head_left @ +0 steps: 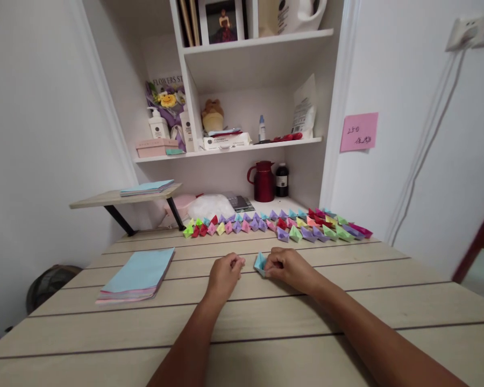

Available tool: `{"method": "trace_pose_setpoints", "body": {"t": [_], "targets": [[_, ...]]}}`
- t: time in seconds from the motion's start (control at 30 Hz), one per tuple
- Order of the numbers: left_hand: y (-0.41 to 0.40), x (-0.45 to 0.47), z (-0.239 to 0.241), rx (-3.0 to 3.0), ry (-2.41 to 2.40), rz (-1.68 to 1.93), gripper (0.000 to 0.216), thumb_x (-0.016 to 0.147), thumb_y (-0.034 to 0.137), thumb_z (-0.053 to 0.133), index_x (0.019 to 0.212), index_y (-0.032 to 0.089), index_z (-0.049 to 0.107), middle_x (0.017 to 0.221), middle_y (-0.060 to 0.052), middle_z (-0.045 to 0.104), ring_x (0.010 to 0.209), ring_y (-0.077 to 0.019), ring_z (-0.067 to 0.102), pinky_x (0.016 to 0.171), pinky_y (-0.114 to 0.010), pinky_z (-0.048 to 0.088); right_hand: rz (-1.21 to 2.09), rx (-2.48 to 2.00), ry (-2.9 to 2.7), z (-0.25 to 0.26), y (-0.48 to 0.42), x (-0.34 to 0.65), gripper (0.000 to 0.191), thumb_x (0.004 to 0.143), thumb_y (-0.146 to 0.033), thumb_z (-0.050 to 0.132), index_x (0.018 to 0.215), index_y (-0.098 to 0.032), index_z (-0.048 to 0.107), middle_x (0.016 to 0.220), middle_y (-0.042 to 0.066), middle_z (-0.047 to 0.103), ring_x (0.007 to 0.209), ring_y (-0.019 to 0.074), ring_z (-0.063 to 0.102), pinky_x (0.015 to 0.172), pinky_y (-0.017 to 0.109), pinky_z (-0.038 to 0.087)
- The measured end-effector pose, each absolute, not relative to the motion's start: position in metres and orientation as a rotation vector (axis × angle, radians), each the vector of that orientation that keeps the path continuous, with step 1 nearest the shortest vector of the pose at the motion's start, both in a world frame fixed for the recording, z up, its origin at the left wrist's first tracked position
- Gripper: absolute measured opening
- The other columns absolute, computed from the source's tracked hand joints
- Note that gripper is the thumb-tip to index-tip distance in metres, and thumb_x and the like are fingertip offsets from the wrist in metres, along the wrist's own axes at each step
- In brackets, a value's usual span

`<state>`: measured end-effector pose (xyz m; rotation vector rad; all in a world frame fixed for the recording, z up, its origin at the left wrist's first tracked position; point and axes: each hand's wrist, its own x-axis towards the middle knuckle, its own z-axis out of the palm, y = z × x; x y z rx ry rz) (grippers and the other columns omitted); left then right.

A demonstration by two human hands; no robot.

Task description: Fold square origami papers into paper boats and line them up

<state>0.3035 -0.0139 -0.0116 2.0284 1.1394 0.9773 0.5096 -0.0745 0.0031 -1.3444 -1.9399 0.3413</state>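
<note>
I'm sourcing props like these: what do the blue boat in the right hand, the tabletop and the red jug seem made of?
Blue boat, in the right hand: apparently matte paper, judging by its creases and thin edges.
Tabletop: wood or wood-look laminate, dull; pale planks with dark seams fit either.
Red jug: perhaps coated metal or plastic; its smooth, slight sheen doesn't settle which.

- Paper boat point(259, 263): light blue, folded, with a pointed peak toward 12 o'clock.
- State: its 3 o'clock side is pinched in the fingers of the right hand point(290, 266), which hides part of it.
- Place: at the tabletop point(286, 322), near half past five from the view's middle; whether it touches cannot be told.
</note>
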Motion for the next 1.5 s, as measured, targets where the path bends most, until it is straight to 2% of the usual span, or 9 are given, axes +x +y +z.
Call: {"method": "trace_pose_setpoints", "body": {"t": [0.17, 0.33, 0.73, 1.2, 1.5], "targets": [[-0.012, 0.304, -0.013, 1.978, 1.134, 0.963, 0.025, 0.081, 0.038, 0.050, 0.067, 0.019, 0.060, 0.049, 0.004, 0.055, 0.043, -0.0109, 0.044, 0.048, -0.022, 0.030, 0.128, -1.370, -1.801, 0.017, -0.053, 0.533, 0.015, 0.081, -0.029, 0.061, 0.076, -0.022, 0.073, 0.076, 0.003, 0.064, 0.074, 0.0192, 0.059, 0.069, 0.030, 0.045], [-0.005, 0.309, -0.014, 1.927, 1.118, 0.966, 0.025, 0.081, 0.038, 0.051, 0.067, 0.020, 0.060, 0.050, 0.003, 0.055, 0.043, -0.0101, 0.042, 0.046, -0.021, 0.028, -0.106, -1.408, -1.649, 0.030, -0.015, 0.569, 0.018, 0.082, -0.033, 0.060, 0.077, -0.021, 0.073, 0.080, 0.004, 0.062, 0.073, 0.0198, 0.059, 0.069, 0.032, 0.046], [0.008, 0.313, -0.015, 1.711, 1.103, 0.996, 0.023, 0.081, 0.036, 0.048, 0.071, 0.018, 0.058, 0.051, 0.004, 0.053, 0.040, -0.0088, 0.042, 0.040, -0.020, 0.030, -0.489, -1.475, -1.751, -0.021, 0.003, 0.583, 0.014, 0.084, -0.027, 0.062, 0.077, -0.028, 0.074, 0.088, 0.004, 0.064, 0.087, 0.0232, 0.056, 0.078, 0.038, 0.038], [0.008, 0.313, -0.015, 1.652, 1.078, 1.002, 0.022, 0.080, 0.035, 0.051, 0.070, 0.018, 0.060, 0.051, 0.004, 0.053, 0.038, -0.0075, 0.041, 0.039, -0.019, 0.030, -0.618, -1.564, -1.756, -0.029, 0.004, 0.589, 0.016, 0.083, -0.032, 0.061, 0.077, -0.028, 0.076, 0.094, 0.005, 0.065, 0.090, 0.0255, 0.057, 0.074, 0.038, 0.037], [0.007, 0.313, -0.015, 1.650, 1.070, 1.006, 0.021, 0.079, 0.034, 0.052, 0.070, 0.018, 0.061, 0.051, 0.004, 0.054, 0.040, -0.0076, 0.042, 0.040, -0.019, 0.030, -0.585, -1.590, -1.782, -0.028, 0.005, 0.590, 0.015, 0.082, -0.033, 0.062, 0.079, -0.029, 0.076, 0.099, 0.005, 0.066, 0.095, 0.0274, 0.057, 0.078, 0.041, 0.038]]}}
